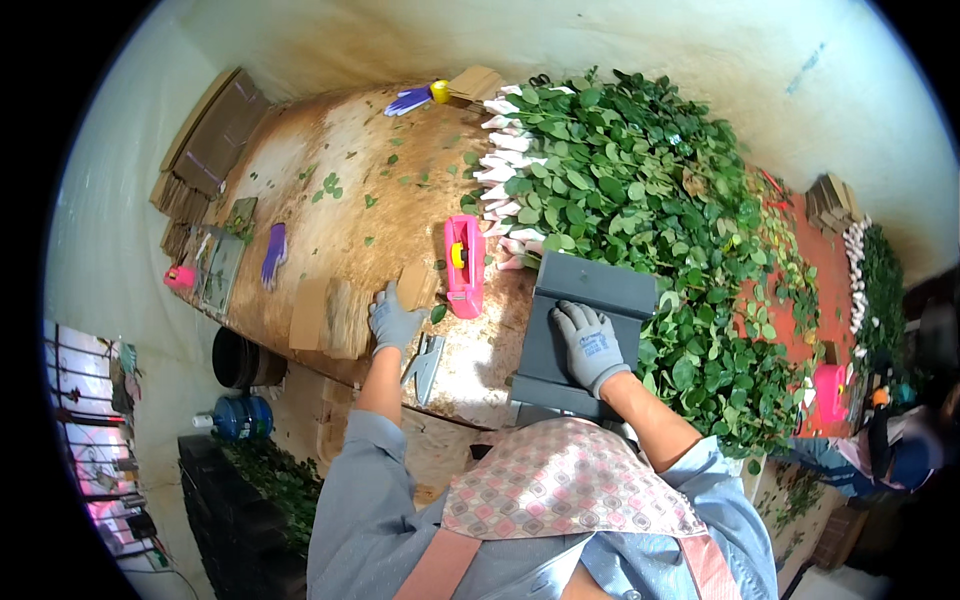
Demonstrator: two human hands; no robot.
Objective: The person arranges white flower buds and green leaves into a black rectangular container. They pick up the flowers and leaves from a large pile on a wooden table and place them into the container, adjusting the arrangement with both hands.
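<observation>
Left hand: The left hand (393, 320), in a grey glove, is stretched forward from a bare forearm and laid palm down on the surface (330, 210). The fingers are spread flat on a small piece of brown cardboard (413, 284). The grip is loose; nothing is grasped.

Right hand: The right hand (590, 345), also gloved in grey, is laid flat on the grey board (580, 335). The fingers are spread and pointed away from the body. The board is pressed, not grasped.

Grey board: It is found at the near edge of the surface, just in front of the person's body. Its long side runs away from the person, toward the leaves. Its far end is touching the pile of leaves.

Pink tape holder: A pink tape holder (464, 265) is seen between the two hands, lying with its long side pointed away.

Leaves: A big pile of green leafy stems (640, 200) is spread over the right part of the surface, with white wrapped ends (500, 160) along its left side.

Cardboard: Flat brown sheets (325, 315) are stacked just left of the left hand.
</observation>
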